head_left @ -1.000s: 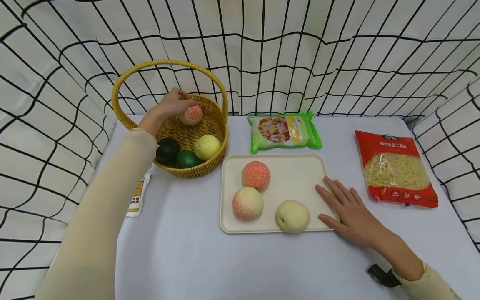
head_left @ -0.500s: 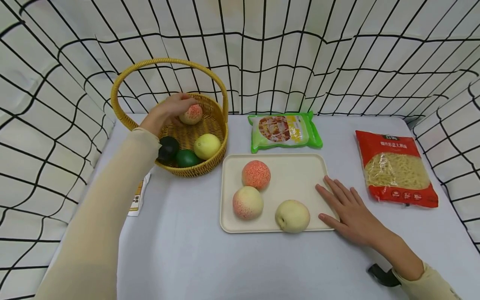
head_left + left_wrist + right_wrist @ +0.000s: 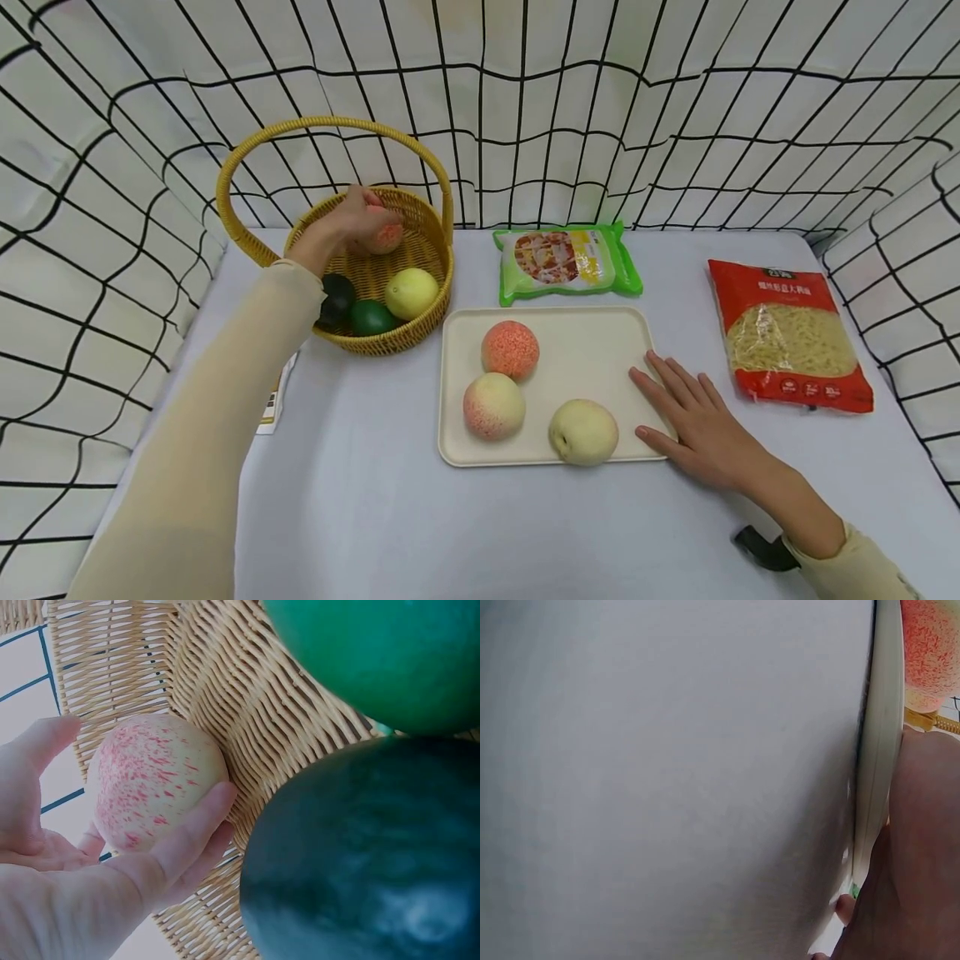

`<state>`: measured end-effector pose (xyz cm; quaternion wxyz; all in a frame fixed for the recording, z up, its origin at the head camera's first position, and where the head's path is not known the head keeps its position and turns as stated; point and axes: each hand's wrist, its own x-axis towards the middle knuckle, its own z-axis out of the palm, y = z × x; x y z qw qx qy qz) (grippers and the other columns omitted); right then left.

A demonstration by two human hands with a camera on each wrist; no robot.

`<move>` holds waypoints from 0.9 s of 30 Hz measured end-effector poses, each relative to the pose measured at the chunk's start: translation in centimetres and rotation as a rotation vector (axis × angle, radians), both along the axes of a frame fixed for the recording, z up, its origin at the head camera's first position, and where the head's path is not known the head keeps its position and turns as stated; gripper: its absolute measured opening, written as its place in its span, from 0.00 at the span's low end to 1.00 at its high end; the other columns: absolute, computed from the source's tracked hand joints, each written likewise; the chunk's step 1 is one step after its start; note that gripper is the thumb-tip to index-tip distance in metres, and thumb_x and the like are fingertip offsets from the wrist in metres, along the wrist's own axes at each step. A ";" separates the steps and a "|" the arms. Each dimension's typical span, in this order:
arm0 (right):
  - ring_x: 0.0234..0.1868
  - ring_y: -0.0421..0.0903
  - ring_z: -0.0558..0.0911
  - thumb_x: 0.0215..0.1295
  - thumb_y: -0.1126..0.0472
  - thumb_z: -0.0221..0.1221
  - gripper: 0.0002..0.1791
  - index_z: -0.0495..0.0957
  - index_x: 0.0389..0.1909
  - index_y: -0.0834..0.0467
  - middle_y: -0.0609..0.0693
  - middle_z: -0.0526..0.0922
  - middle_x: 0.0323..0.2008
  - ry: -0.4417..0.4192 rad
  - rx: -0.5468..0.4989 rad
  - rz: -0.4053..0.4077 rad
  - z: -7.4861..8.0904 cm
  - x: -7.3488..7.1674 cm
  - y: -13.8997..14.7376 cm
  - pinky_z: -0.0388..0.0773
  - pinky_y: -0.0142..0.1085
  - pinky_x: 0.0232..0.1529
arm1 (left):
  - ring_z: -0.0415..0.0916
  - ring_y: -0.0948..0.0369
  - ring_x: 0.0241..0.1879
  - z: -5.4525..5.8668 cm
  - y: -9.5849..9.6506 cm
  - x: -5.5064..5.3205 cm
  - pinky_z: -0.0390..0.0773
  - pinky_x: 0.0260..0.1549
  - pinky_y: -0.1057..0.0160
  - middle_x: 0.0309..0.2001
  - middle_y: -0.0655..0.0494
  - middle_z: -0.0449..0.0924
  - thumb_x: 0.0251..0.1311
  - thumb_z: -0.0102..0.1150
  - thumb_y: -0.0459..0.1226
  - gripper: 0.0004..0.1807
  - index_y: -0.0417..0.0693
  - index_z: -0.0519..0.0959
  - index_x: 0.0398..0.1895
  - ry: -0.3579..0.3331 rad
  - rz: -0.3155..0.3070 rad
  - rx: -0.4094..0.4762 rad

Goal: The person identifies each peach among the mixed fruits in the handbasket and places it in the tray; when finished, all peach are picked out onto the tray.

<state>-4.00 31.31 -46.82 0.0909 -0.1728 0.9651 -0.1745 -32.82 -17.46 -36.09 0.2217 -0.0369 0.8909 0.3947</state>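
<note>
Inside the wicker basket (image 3: 397,340), my left hand (image 3: 343,223) has its fingers curled round a pink-speckled peach (image 3: 150,780); in the head view the hand covers part of it. Beside the peach lie a dark round fruit (image 3: 337,298), a green one (image 3: 371,317) and a yellow one (image 3: 412,293). My right hand (image 3: 697,425) lies flat with spread fingers on the right edge of a cream tray (image 3: 592,350). On that tray sit an orange-red peach (image 3: 510,349), a pink-and-cream peach (image 3: 494,407) and a pale yellow fruit (image 3: 583,432).
Behind the tray lies a green food packet (image 3: 567,262). A red bag of pasta (image 3: 795,337) is at the far right. Partly under the left sleeve, a small packet (image 3: 273,404) shows. The basket's tall handle (image 3: 330,123) arches overhead, and black-lined netting surrounds the white table.
My left hand has shifted slightly right and over the peach in the basket, covering more of it. My right hand and the fruit on the tray have stayed put.
</note>
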 end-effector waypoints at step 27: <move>0.87 0.63 0.47 0.73 0.38 0.61 0.47 0.51 0.87 0.41 0.53 0.45 0.88 0.002 -0.008 0.007 0.8 0.0 -0.4 0.45 0.74 0.80 | 0.75 0.61 0.46 1.5 -0.7 1.0 0.83 0.47 0.60 0.55 0.54 0.72 0.67 0.60 0.60 0.38 0.48 0.64 0.70 0.078 0.031 0.050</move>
